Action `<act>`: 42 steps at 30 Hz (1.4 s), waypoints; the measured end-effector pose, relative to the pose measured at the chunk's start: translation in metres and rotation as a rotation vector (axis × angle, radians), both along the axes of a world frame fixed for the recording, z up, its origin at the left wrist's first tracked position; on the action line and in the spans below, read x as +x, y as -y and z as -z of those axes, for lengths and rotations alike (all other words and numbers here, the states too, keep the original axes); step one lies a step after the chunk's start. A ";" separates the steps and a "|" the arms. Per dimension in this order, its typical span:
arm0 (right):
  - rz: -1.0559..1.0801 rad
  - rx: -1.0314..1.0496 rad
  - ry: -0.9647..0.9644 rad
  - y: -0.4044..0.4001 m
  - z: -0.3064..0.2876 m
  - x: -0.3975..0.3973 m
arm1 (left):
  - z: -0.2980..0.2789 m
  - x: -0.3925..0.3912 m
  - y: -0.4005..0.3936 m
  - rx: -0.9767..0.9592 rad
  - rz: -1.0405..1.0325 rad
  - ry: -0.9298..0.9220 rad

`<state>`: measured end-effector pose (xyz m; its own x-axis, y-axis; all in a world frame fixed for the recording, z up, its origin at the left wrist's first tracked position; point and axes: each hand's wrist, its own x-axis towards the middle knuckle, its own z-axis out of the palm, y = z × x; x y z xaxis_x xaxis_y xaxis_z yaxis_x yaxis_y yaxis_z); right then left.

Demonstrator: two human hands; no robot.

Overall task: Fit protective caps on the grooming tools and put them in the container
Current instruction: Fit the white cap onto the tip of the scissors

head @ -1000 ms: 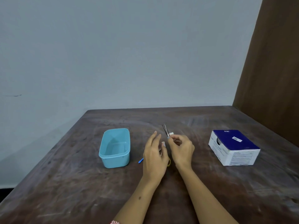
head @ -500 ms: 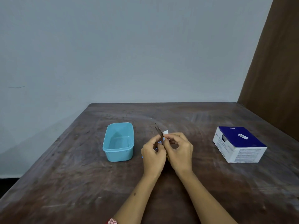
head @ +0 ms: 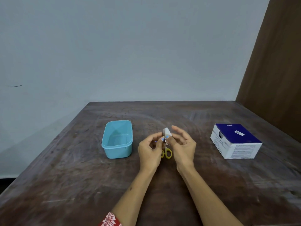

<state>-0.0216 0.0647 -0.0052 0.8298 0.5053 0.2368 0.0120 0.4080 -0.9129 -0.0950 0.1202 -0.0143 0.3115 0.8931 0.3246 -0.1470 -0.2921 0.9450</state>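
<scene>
Since the earlier frame the white cap (head: 166, 132) had slid over the scissors (head: 166, 152), held above the table (head: 81, 176) beside the blue container (head: 116, 139). A loose fit could let it drop. Left hand (head: 150, 153) pinched the scissors; right hand (head: 182, 146) pinched the cap, other fingers (head: 177, 130) spread.

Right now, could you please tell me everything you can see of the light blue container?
The light blue container is a rectangular open tub with rounded corners and a lipped rim, apparently plastic. It stands upright on the wooden table, left of both hands, touched by neither. No lid shows, and its inside looks empty.
</scene>
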 end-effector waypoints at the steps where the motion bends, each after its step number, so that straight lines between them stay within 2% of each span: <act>1: -0.019 -0.014 0.038 0.001 0.000 -0.002 | 0.001 0.000 -0.001 0.019 -0.005 -0.015; 6: -0.016 -0.035 0.079 0.001 -0.002 -0.003 | 0.002 0.000 -0.004 0.042 -0.006 -0.026; 13: -0.106 0.076 -0.140 0.003 -0.006 0.000 | -0.001 -0.001 -0.004 0.109 0.099 -0.032; 20: -0.120 0.100 -0.198 0.002 -0.006 0.003 | 0.000 0.000 -0.004 -0.004 0.181 -0.023; 28: 0.123 -0.073 -0.028 -0.001 0.001 0.004 | 0.001 0.000 -0.004 -0.045 0.106 -0.054; 32: 0.104 -0.169 0.003 -0.003 0.005 0.003 | 0.001 0.000 -0.002 -0.012 0.122 -0.058; 35: 0.063 -0.172 0.015 -0.002 0.004 0.003 | 0.001 -0.001 -0.004 0.044 0.079 -0.075; 42: -0.003 -0.141 0.033 -0.001 0.001 0.002 | 0.001 -0.001 -0.004 0.047 0.064 -0.066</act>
